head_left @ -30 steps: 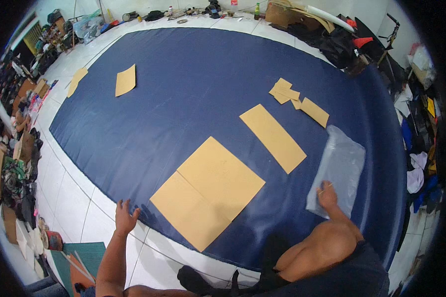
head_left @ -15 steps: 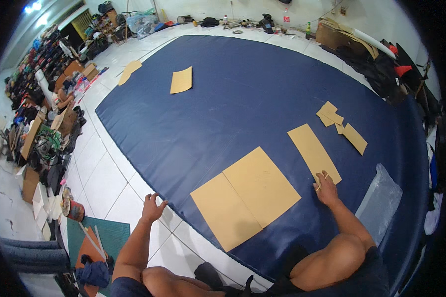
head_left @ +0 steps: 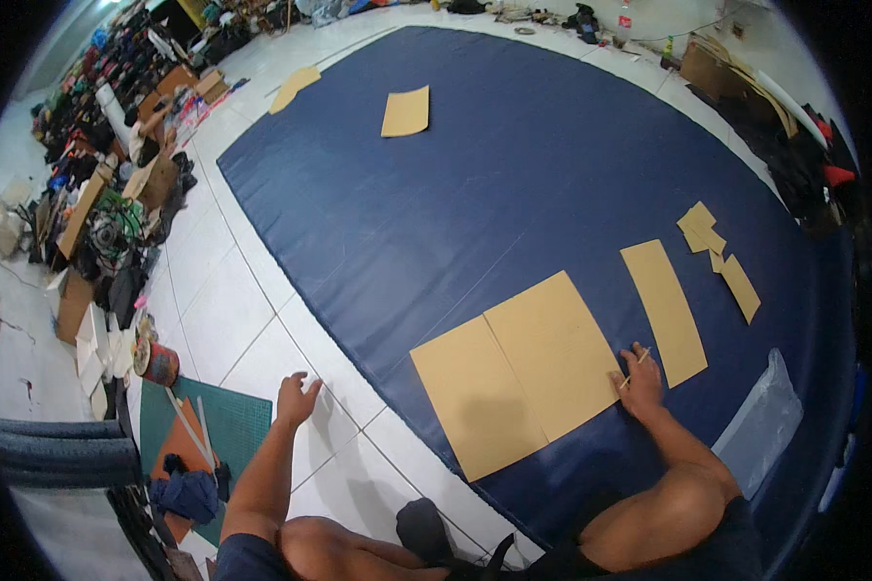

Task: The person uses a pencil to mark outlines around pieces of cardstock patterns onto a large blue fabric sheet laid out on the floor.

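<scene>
A large navy-blue sheet of material (head_left: 455, 203) covers much of the floor. Two tan card panels (head_left: 523, 339) lie edge to edge on it in front of me. At their right edge is my right hand (head_left: 639, 384), closed around a thin pale stick (head_left: 638, 366), perhaps a pencil. A long tan card strip (head_left: 664, 310) lies just to the right of that hand. My left hand (head_left: 298, 397) hovers above the white tiles beside the blue sheet's edge, fingers apart and holding nothing.
Smaller tan card pieces (head_left: 702, 230) lie farther right, near a folded clear plastic sheet (head_left: 765, 426). A green cutting mat (head_left: 237, 421), a reddish can (head_left: 155, 361) and a dark cloth (head_left: 186, 494) are at left. Piled clutter (head_left: 97, 194) lines the left wall; another person sits there.
My right hand has moved left from the long card strip to the right edge of the card panels, keeping the stick. The whole view has shifted with my head.
</scene>
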Tool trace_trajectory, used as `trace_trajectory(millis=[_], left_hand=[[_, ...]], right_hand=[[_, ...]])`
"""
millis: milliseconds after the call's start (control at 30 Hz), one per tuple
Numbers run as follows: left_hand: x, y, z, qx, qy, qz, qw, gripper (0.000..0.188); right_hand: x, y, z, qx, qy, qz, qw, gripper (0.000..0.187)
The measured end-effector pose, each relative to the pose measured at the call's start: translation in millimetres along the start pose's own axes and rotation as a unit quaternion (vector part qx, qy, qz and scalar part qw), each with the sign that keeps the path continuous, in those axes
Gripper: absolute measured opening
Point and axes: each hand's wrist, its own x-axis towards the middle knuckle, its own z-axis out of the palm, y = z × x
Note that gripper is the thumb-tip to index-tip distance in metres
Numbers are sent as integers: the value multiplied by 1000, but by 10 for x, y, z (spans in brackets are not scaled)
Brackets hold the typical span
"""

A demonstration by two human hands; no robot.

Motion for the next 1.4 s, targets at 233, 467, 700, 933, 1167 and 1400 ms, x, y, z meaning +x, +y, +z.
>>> trace_trajectory(millis=[233, 467, 700, 933, 1167, 1400], left_hand=[[538, 516, 598, -3, 50, 8, 999, 68], [875, 802, 1037, 21, 112, 80, 990, 70], [897, 778, 1013, 96, 129, 80, 984, 67], [832, 848, 1094, 84, 131, 89, 984, 64], [790, 797, 1217, 129, 157, 83, 976, 68], [1304, 660, 731, 99, -104, 79, 987, 77]], right_hand=[[-390, 384, -52, 12, 43, 42, 998, 47], [-1186, 542, -427, 21, 49, 167, 985, 42], [-2132, 293, -1119, 17, 68, 309, 948, 35], [-2486, -626, -3069, -21, 259, 372, 891, 30], [-2509, -2222, -2910, 306, 278, 227, 882, 32], [-1640, -2763, -2126, 454, -3, 39, 890, 16]])
